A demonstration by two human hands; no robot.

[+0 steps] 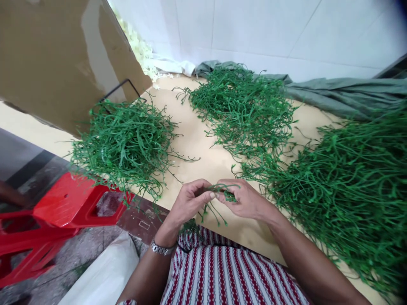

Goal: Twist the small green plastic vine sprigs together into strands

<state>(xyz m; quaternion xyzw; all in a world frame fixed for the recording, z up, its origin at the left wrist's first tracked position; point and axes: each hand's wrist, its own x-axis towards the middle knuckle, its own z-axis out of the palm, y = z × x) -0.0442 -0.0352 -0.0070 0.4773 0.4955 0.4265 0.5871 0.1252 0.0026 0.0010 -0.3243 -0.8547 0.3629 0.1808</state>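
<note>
Thin green artificial-looking stems (210,206) are pinched between my two hands above the table's near edge, several of them hanging down. My left hand (191,200), with a metal watch at the wrist, closes thumb against fingers on the stems. My right hand (243,199) is curled around the other end, its fingers touching or nearly touching the left. Left of my hands lies a loose pile of green stems (127,140). Another pile (241,106) spreads farther back, and a larger heap (346,190) fills the right side by my right forearm.
A big cardboard box (63,59) leans at the back left, near a black wire frame (122,87). Grey-green cloth (349,95) runs along the white wall. Red plastic stools (70,203) and a white sack (104,271) stand below the pale table (190,148).
</note>
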